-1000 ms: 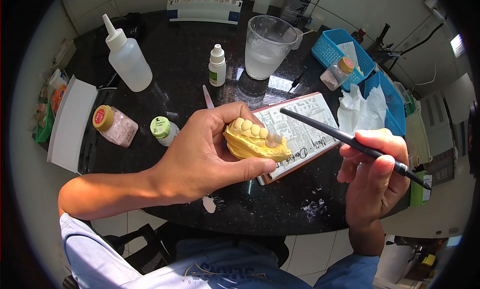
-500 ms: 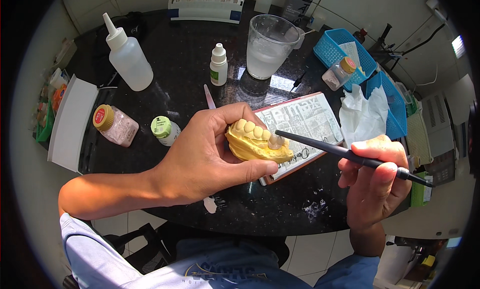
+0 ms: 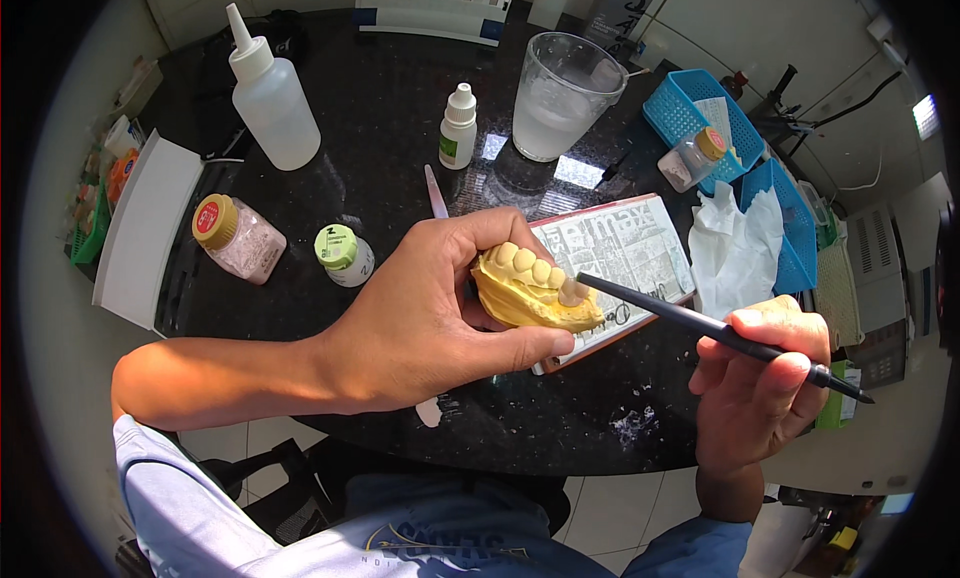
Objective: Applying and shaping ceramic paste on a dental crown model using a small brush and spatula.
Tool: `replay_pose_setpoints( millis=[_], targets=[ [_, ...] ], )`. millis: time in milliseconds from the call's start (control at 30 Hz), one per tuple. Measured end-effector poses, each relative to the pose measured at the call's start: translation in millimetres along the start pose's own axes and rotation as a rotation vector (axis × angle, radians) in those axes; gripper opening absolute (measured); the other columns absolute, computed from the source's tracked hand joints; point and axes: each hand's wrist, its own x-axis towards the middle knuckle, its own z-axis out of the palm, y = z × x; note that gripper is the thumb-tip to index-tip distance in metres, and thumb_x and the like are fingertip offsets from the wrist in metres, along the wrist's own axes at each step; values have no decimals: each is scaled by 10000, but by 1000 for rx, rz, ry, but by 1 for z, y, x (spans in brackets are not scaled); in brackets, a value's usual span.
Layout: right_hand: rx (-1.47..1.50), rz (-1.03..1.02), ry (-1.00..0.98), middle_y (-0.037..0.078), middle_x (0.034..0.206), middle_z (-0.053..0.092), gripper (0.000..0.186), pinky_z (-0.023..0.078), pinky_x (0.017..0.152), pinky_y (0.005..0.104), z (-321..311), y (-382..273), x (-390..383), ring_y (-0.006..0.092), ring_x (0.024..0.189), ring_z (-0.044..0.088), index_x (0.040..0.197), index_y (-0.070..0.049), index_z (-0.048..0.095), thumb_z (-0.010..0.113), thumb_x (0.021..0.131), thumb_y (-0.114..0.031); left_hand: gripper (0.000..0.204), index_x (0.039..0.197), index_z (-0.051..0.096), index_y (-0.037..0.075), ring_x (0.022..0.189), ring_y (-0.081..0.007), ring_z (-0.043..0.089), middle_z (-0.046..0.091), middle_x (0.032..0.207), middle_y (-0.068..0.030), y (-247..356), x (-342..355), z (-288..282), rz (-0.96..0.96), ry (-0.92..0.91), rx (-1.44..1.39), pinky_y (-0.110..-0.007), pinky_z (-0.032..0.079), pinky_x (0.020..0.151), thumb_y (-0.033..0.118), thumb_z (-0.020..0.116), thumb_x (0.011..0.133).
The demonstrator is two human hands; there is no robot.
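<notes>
Right hand [image 3: 757,403] has dipped its pinched black tool [image 3: 680,320] toward tooth model [image 3: 525,294]

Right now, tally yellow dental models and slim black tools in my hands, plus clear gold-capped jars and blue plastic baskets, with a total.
Yellow dental model: 1
Slim black tool: 1
Clear gold-capped jars: 2
Blue plastic baskets: 2
Total: 6

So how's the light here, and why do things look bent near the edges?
In the head view, hard light leaves the left sleeve part bright, part shadowed; white glare sits on the black tabletop near the clear cup; the wide fisheye lens bends straight edges toward the picture's black rim; the left hand and the yellow tooth model it holds look fairly sharp.
</notes>
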Motion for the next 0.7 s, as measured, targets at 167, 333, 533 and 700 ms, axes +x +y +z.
replay_pose_setpoints(
  millis=[167,333,533,700],
  targets=[
    [-11,16,-30,143,752,617,488,392,418,159,-3,-1,0,69,466,529,978,44,550,489,922,-436,316,946,508,20,926,-84,562,515,964,-45,2,2,1,-79,-12,-48,-242,489,858,54,748,743],
    [-12,1,-25,147,759,618,479,398,422,161,-1,0,1,71,466,530,962,47,564,493,924,-425,317,940,507,21,935,-88,565,515,954,-42,2,1,0,-65,-22,-22,-247,493,860,59,751,741],
    [10,-46,25,164,761,623,465,400,412,156,1,1,1,79,464,534,971,62,563,506,926,-396,286,934,490,-7,895,-101,609,616,966,-100,0,1,2,28,-18,3,-227,542,788,71,717,779],
    [89,-36,-52,171,737,623,420,404,410,168,-3,4,2,90,455,532,959,72,571,515,932,-343,357,964,475,34,951,-77,556,507,997,-39,6,0,1,-88,-13,-8,-235,474,879,46,751,738]
  ],
)
